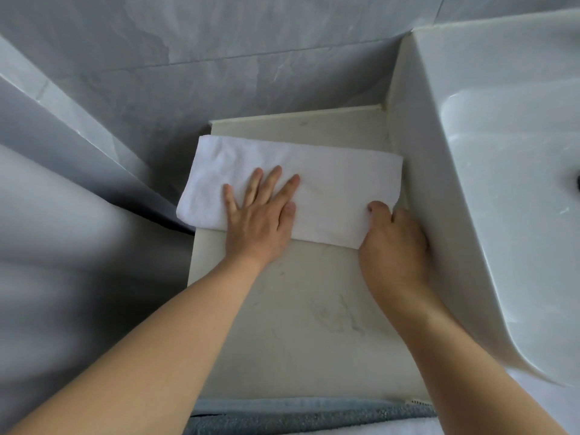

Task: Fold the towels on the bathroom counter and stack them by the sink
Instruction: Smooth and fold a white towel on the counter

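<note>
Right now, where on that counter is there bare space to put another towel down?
The widest bare patch of counter lies between the forearms, from the white towel to the grey towel at the near edge. A narrow strip runs behind the white towel. It is crowded where the right hand meets the sink.

Soft cloth on polished stone and glazed ceramic.
The white towel (314,183) is matt terry cloth with a fine nap. The table (314,309) looks like smooth, pale, faintly veined stone. The sink (489,152) is glossy white ceramic. The wall tiles (219,58) are smooth grey marble-look. A grey-blue towel (298,419) at the near edge has a coarser pile.
</note>
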{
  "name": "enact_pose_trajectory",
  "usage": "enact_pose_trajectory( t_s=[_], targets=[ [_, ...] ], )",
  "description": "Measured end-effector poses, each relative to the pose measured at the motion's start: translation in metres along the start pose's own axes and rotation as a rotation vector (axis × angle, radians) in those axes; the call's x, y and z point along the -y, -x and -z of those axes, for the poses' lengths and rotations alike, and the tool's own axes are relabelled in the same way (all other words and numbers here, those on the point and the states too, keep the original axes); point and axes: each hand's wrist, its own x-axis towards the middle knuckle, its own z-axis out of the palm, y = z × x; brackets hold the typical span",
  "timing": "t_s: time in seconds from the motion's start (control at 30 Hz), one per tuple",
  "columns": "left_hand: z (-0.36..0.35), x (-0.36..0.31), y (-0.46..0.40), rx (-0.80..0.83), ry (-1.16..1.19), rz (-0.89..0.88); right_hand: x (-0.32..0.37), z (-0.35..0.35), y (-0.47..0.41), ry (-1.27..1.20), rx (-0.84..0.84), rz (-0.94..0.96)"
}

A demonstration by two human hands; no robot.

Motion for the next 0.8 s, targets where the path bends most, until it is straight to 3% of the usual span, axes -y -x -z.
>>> enact_pose_trajectory(
  t_s=[0.1,0.23,0.4,0.53,0.67,0.73,0.8],
  targets=[
    [0.000,0.001,0.000,0.004,0.006,-0.002,0.010,0.008,-0.010,0.079,0.051,-0.089],
    [0.001,0.000,0.001,0.016,0.010,-0.019,0.026,0.009,-0.040,0.195,-0.096,0.120],
    [0.000,0.002,0.001,-0.024,0.038,-0.019,0.021,-0.023,-0.073,0.152,0.046,0.206],
    [0.003,0.001,0.004,-0.173,0.134,0.032,0.012,-0.034,-0.085,0.110,-0.018,0.243],
    [0.000,0.002,0.013,-0.376,0.199,-0.194,0.013,-0.032,-0.097,0.123,-0.029,0.263],
    [-0.003,0.005,0.017,-0.349,0.202,-0.333,0.012,-0.032,-0.101,0.127,-0.048,0.265],
    [-0.003,0.006,0.014,-0.291,0.193,-0.364,0.013,-0.032,-0.107,0.122,-0.059,0.281]
  ],
)
